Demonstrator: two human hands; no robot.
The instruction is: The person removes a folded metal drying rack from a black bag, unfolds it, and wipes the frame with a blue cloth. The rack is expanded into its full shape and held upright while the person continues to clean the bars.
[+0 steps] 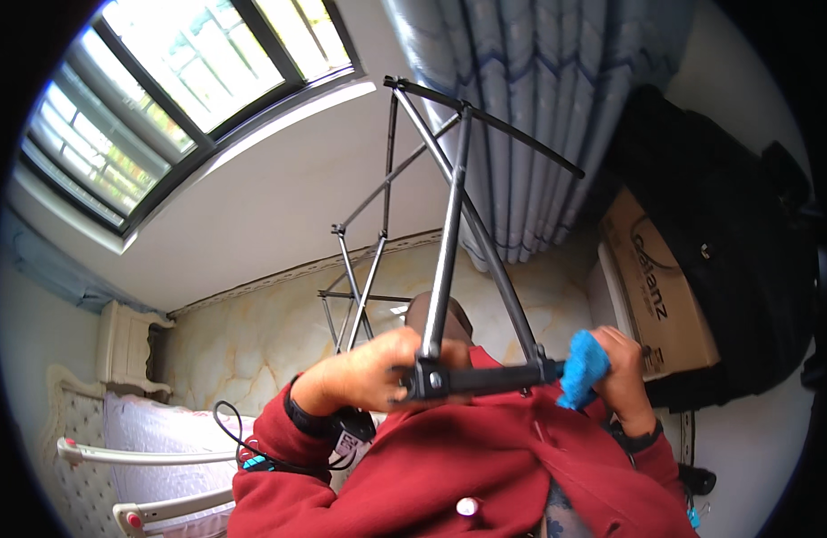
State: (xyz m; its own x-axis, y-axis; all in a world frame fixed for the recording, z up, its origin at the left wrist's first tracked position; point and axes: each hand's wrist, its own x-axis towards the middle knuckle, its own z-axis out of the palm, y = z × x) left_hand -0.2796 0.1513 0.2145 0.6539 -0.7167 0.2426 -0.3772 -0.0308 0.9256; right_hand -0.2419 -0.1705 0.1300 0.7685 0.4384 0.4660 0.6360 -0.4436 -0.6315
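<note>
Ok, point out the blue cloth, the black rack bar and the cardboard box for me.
blue cloth (582,368), head view, middle of the bunched fabric by the right hand.
black rack bar (494,377), head view, bare stretch between the hands.
cardboard box (665,305), head view, its brown front face.

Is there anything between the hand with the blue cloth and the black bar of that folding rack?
Only the cloth itself. The right hand presses the blue cloth against the end of the rack's black bar. The left hand grips the bar's other end bare.
</note>
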